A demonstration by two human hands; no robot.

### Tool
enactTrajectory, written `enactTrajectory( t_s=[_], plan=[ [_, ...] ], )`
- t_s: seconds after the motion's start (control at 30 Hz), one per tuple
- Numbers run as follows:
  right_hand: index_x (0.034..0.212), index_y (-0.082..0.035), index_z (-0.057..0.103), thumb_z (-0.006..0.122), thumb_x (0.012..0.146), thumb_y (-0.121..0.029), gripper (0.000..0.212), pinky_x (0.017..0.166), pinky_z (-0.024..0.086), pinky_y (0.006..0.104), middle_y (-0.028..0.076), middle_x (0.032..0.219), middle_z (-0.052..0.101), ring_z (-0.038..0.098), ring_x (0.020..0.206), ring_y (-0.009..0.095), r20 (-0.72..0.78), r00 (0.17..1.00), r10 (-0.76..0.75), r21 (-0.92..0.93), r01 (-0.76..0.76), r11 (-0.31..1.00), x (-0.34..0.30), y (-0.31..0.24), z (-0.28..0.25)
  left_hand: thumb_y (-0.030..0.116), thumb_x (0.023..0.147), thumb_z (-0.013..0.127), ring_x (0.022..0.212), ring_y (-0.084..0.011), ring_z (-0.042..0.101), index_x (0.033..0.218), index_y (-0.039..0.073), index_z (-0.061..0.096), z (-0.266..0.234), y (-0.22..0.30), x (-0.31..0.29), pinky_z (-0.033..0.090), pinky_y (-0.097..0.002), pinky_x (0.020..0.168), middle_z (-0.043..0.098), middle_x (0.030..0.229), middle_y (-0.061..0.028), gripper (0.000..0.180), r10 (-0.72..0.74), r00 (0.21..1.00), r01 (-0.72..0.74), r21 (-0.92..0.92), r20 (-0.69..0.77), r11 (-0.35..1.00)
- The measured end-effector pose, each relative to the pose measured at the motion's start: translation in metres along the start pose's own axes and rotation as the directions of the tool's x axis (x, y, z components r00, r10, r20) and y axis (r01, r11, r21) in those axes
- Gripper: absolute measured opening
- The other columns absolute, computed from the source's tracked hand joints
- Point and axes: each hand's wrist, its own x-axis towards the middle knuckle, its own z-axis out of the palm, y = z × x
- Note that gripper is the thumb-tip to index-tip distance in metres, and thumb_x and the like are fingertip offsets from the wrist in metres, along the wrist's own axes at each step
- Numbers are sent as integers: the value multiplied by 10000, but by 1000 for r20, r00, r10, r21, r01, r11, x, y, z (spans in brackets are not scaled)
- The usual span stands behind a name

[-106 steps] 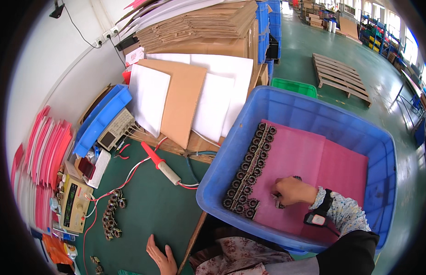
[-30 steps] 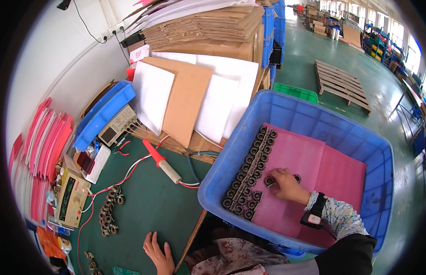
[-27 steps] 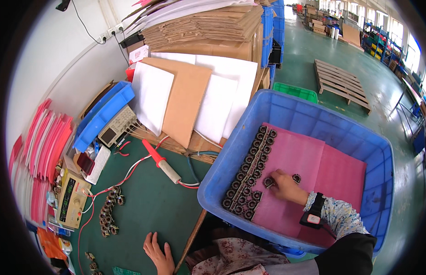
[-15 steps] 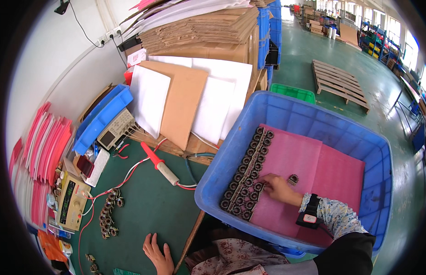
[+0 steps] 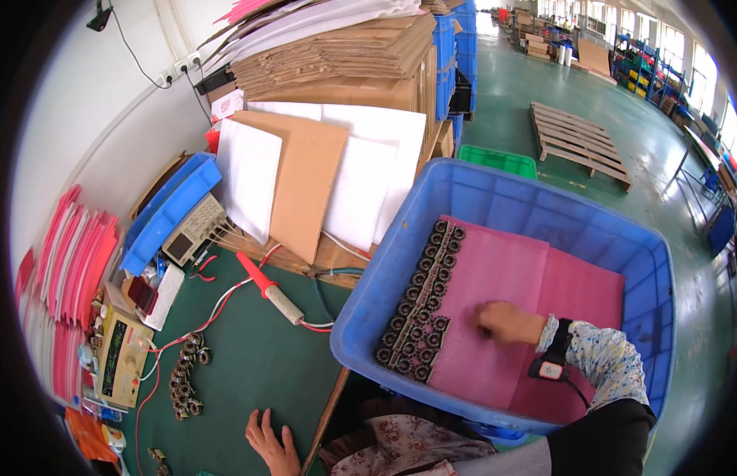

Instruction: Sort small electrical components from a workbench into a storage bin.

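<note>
My right hand [image 5: 510, 322] is closed over the pink foam sheet [image 5: 495, 262] inside the blue plastic bin [image 5: 658, 317]. A dark toroidal coil [image 5: 484, 332] shows at its fingertips, mostly covered and slightly blurred. To the hand's left, several black ring-shaped coils [image 5: 408, 325] stand packed in rows along the bin's left side. My left hand [image 5: 272, 444] lies on the green bench top [image 5: 249, 373] near its front edge, fingers apart and holding nothing. Farther left on the bench is a curved cluster of loose coils [image 5: 186, 377].
A red-and-white probe handle [image 5: 271, 289] with cables lies across the bench. Test instruments [image 5: 121, 357] and a blue tray [image 5: 170, 210] line the wall side. Cardboard and white sheets [image 5: 305, 182] lean behind. A green crate [image 5: 498, 161] and wooden pallet [image 5: 581, 143] are on the floor.
My right hand has moved right, away from the coil rows, and closed on the single coil that lay apart on the foam. My left hand stays on the bench.
</note>
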Motion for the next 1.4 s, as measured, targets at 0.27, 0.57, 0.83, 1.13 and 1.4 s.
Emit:
enactTrajectory(
  t_s=[0.27, 0.57, 0.83, 1.13, 1.4],
  plan=[
    [829, 11, 599, 652, 629, -146, 259, 726, 482, 422, 203, 817, 606, 581, 790, 374, -282, 875, 394, 248, -330, 911, 57, 1, -7, 204, 879, 539, 1090, -395, 431, 1222, 48, 489, 2, -3, -4, 340, -489, 925, 461, 1235, -195, 380, -5, 1000, 5, -13, 1, 1000],
    [961, 29, 589, 688, 607, -56, 377, 756, 499, 355, 182, 914, 639, 618, 877, 305, -185, 901, 392, 469, -269, 841, 55, -4, 2, 202, 878, 541, 1087, -389, 433, 1207, 52, 502, -2, -3, -4, 342, -487, 923, 466, 1231, -185, 364, -8, 1000, 8, -14, -6, 1000],
    [1038, 16, 589, 691, 613, -61, 443, 779, 501, 327, 143, 946, 641, 620, 852, 252, -95, 895, 436, 640, -280, 715, 54, -2, 14, 188, 877, 544, 1083, -383, 436, 1203, 45, 502, -1, -3, -3, 349, -477, 919, 467, 1228, -185, 358, -26, 1000, 26, -46, 5, 999],
    [1041, -45, 572, 661, 684, -137, 379, 730, 486, 409, 168, 985, 566, 591, 846, 311, -66, 962, 264, -83, -269, 959, 3, 10, -35, 189, 880, 542, 1079, -382, 441, 1194, 40, 504, 1, -4, -2, 347, -479, 920, 468, 1227, -186, 350, -5, 1000, 5, -45, -3, 999],
    [970, -52, 588, 612, 698, -75, 273, 839, 451, 396, 135, 999, 556, 521, 1000, 329, -149, 976, 161, 92, -148, 985, 23, 12, -29, 201, 883, 539, 1080, -391, 439, 1205, 48, 499, -2, -2, -2, 343, -483, 920, 464, 1230, -190, 359, -13, 1000, 13, -4, 5, 1000]
  ],
)
